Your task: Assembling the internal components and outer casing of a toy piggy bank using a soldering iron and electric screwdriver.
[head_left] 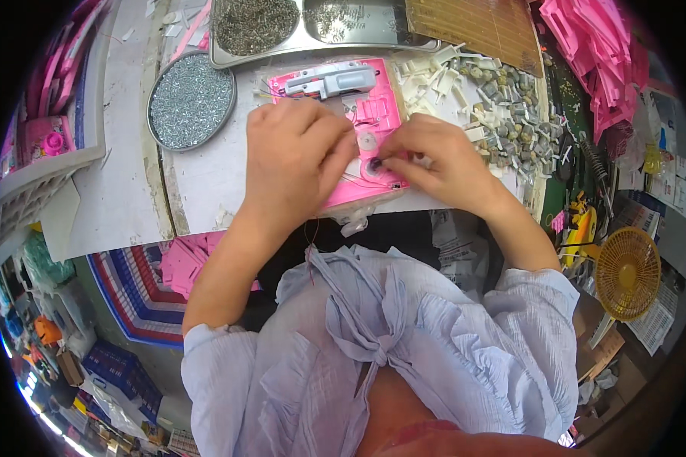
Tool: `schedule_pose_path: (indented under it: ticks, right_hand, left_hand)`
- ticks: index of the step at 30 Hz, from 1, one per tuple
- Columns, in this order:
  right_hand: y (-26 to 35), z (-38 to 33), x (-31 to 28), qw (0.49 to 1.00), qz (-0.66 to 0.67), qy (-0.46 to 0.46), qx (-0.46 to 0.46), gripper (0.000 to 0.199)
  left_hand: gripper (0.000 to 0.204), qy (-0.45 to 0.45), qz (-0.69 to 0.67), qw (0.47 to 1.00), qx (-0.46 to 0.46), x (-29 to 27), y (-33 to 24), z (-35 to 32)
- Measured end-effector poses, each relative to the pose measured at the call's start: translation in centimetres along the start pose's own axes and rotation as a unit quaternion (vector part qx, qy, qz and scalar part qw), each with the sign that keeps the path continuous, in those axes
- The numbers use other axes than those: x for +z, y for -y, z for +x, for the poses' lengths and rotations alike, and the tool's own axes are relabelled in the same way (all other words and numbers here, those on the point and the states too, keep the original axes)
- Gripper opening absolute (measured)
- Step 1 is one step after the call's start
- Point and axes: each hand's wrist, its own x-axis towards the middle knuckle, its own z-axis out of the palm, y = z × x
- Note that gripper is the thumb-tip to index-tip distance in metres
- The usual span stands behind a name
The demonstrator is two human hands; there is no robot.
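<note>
A pink plastic housing (389, 95) lies open on the table in front of me, with thin wires running across it. Along its far side sits a grey plastic part (334, 79). My left hand (293, 156) curls over the housing's left part, fingers bent and closed; whatever they grip is hidden beneath them. From the right, my right hand (443, 162) reaches in and pinches a small dark part (374, 164) at the housing's near right. Just beyond that part, a pale round disc (368, 142) shows in the housing. Clear plastic wrap (356, 219) sticks out at the table edge.
A round tray of silver screws (227, 126) stands left; a metal tray (310, 39) with small metal pieces lies beyond. White plastic parts (442, 76) and small greyish parts (518, 129) are heaped right, near cardboard (480, 30). A yellow fan (627, 274) is lower right.
</note>
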Motion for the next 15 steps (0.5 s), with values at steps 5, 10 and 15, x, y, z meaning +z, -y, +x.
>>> schedule_pose_path:
  ticks: [5,10,15]
  right_hand:
    - [-0.6,0.7,0.8,0.991,-0.088,-0.022,-0.101,0.017]
    - [-1.1,-0.2,1.6,0.978,-0.146,-0.039,-0.147,0.018]
    - [-1.9,-0.6,2.3,0.968,-0.149,-0.069,-0.191,0.021]
  left_hand:
    - [0.011,0.028,0.010,0.998,-0.046,-0.4,0.2,-1.7]
    - [0.010,0.019,-0.001,0.998,-0.066,-0.2,0.1,-3.2]
    - [0.013,0.021,-0.014,0.998,-0.066,0.1,0.0,-3.5]
